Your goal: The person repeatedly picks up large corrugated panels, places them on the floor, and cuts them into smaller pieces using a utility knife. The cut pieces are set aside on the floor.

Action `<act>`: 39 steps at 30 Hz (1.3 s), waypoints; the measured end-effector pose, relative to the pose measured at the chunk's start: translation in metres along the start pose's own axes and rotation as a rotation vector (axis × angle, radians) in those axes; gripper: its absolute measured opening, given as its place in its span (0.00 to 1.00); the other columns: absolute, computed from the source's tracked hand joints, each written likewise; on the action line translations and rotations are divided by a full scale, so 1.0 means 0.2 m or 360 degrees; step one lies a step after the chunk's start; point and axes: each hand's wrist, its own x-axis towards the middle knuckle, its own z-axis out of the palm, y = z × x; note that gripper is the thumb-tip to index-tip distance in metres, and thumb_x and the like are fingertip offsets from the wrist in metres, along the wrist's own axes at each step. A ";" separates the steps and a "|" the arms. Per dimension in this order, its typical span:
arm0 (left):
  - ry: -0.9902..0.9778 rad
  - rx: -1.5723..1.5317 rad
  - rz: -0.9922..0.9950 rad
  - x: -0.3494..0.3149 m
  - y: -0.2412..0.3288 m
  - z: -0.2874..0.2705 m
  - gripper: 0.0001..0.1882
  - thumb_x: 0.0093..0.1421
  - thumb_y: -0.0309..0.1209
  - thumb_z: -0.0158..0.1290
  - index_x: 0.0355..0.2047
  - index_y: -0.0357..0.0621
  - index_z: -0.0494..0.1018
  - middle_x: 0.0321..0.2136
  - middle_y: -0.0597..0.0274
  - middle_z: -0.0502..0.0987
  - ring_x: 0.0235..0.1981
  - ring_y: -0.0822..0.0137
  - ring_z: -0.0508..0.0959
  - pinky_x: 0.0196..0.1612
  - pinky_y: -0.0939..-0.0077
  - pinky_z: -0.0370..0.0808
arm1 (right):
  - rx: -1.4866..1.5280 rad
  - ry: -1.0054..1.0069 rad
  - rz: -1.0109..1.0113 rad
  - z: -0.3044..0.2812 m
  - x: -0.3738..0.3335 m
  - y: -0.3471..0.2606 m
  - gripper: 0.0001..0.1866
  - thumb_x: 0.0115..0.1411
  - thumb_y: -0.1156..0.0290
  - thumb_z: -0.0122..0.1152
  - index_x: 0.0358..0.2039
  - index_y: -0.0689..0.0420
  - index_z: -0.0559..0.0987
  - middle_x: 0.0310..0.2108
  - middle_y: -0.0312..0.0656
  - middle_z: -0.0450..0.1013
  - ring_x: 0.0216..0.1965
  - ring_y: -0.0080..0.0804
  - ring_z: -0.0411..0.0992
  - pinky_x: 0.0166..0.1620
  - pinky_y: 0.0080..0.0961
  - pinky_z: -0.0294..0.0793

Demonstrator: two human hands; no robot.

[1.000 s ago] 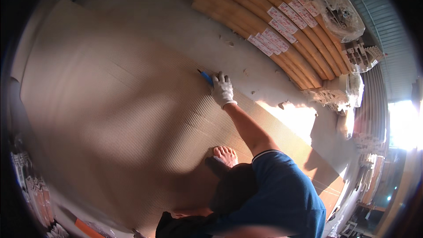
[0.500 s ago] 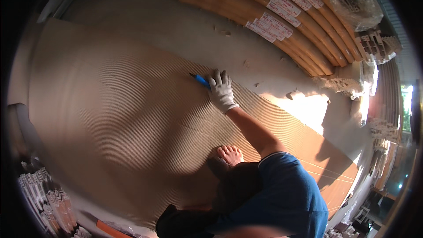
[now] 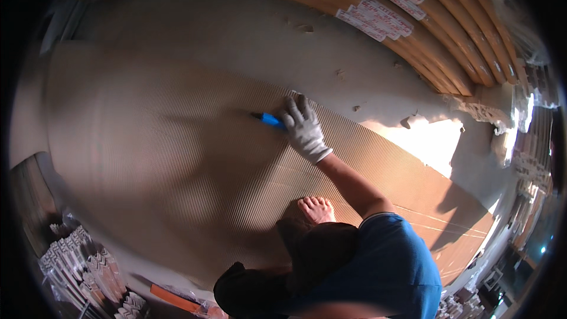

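A wide sheet of corrugated cardboard (image 3: 177,159) lies spread over the floor, ridged side up. My right hand (image 3: 306,133), in a whitish glove, rests palm down by its far edge. Between the thumb side and fingers it grips a blue utility knife (image 3: 271,121), whose dark tip points left above the ridges. The fingertips reach the sheet's edge, slightly apart. My bare foot (image 3: 317,209) stands on the cardboard, nearer than the hand. Part of the sheet is in shadow. My left hand does not show; dark clothing and a blue sleeve (image 3: 398,260) fill the lower middle.
Long brown cardboard-wrapped packs (image 3: 425,41) with white labels lie stacked at the far right. Bundled profiles (image 3: 82,266) in plastic stand at the lower left, near an orange strip (image 3: 174,299). Scraps (image 3: 305,28) dot the grey floor, and sunlight falls on it at right.
The whole view has shifted, so the packs sit farther right. My right hand stays by the cardboard's far edge, still holding the utility knife, which now lies a little flatter in view.
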 end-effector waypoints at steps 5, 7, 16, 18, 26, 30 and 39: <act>0.0002 -0.0090 -0.0032 -0.04 -0.13 -0.05 0.30 0.59 0.50 0.51 0.53 0.41 0.65 0.45 0.52 0.73 0.43 0.59 0.74 0.45 0.61 0.72 | 0.0317 0.0076 0.0491 -0.05 0.12 0.20 0.20 0.56 0.57 0.58 0.45 0.57 0.74 0.41 0.44 0.74 0.45 0.47 0.71 0.47 0.42 0.69; 0.0002 -0.0135 -0.0042 -0.04 -0.19 -0.07 0.30 0.59 0.49 0.51 0.53 0.40 0.65 0.45 0.52 0.73 0.43 0.59 0.74 0.45 0.61 0.72 | 0.0551 -0.0496 0.0888 -0.06 0.19 0.28 0.21 0.59 0.51 0.53 0.41 0.55 0.76 0.35 0.49 0.76 0.41 0.51 0.73 0.45 0.43 0.69; -0.0017 -0.0344 -0.0072 -0.01 -0.48 -0.13 0.29 0.58 0.48 0.53 0.52 0.39 0.66 0.45 0.51 0.73 0.42 0.59 0.75 0.42 0.62 0.73 | 0.0765 -0.0532 0.0716 -0.09 0.30 0.30 0.23 0.57 0.52 0.57 0.44 0.59 0.77 0.32 0.50 0.76 0.36 0.42 0.75 0.43 0.33 0.69; -0.0022 -0.0403 -0.0061 0.02 -0.53 -0.14 0.29 0.58 0.47 0.53 0.52 0.38 0.66 0.45 0.51 0.73 0.42 0.59 0.75 0.42 0.62 0.74 | 0.0704 -0.0445 0.0678 -0.05 0.29 0.31 0.23 0.56 0.52 0.59 0.42 0.59 0.78 0.25 0.45 0.75 0.29 0.34 0.73 0.37 0.30 0.70; 0.0048 -0.1737 0.0050 0.11 -0.77 -0.22 0.20 0.55 0.33 0.60 0.46 0.40 0.70 0.35 0.59 0.77 0.33 0.69 0.76 0.31 0.79 0.72 | 0.1261 -0.0389 0.0816 0.34 0.27 0.59 0.18 0.53 0.57 0.65 0.38 0.57 0.79 0.24 0.29 0.71 0.25 0.21 0.66 0.28 0.21 0.67; 0.0719 -0.0757 0.0100 0.14 -0.90 -0.25 0.21 0.54 0.34 0.60 0.46 0.38 0.71 0.46 0.56 0.74 0.48 0.60 0.70 0.53 0.67 0.65 | 0.1191 -0.0604 0.0828 0.34 0.37 0.71 0.18 0.52 0.62 0.67 0.39 0.59 0.78 0.25 0.32 0.72 0.21 0.16 0.66 0.22 0.18 0.64; 0.0735 -0.0412 -0.0009 0.32 -0.84 -0.40 0.31 0.59 0.35 0.54 0.62 0.47 0.58 0.57 0.47 0.65 0.59 0.51 0.64 0.59 0.67 0.62 | 0.1072 -0.0695 0.0834 0.21 0.44 0.66 0.26 0.54 0.55 0.65 0.42 0.66 0.77 0.25 0.30 0.69 0.21 0.20 0.62 0.22 0.21 0.59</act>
